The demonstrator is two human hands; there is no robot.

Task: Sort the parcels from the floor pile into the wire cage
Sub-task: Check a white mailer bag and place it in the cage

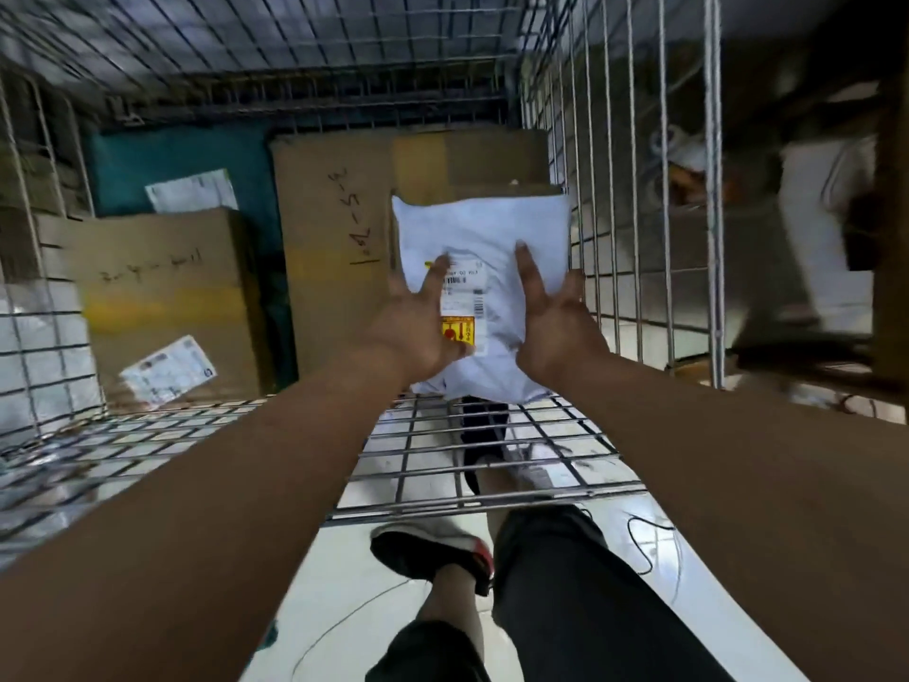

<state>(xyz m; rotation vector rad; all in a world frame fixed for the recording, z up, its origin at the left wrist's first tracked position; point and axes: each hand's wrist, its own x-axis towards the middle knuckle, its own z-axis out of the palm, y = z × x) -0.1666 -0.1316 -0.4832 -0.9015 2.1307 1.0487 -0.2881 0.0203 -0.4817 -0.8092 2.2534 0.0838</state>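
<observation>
Floor (pixel 354 583) is glossy white tile, pretty bright, light bouncing off it. Thin black cable (pixel 634 526) loops across it. Well past the cable, up and to its right, there's someone in white trousers (pixel 826 214) next to a blurry brown upright (pixel 890 238).

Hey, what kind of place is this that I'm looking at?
Most likely a courier depot or parcel sorting room: a tall wire cage holds cardboard boxes with stuck-on shipping labels, and the left hand and right hand press on a white mailer bag with a barcode label inside it.

Dim, motion-blurred wide-angle view; edges warp, and glare shines off the floor (pixel 634 524).
</observation>
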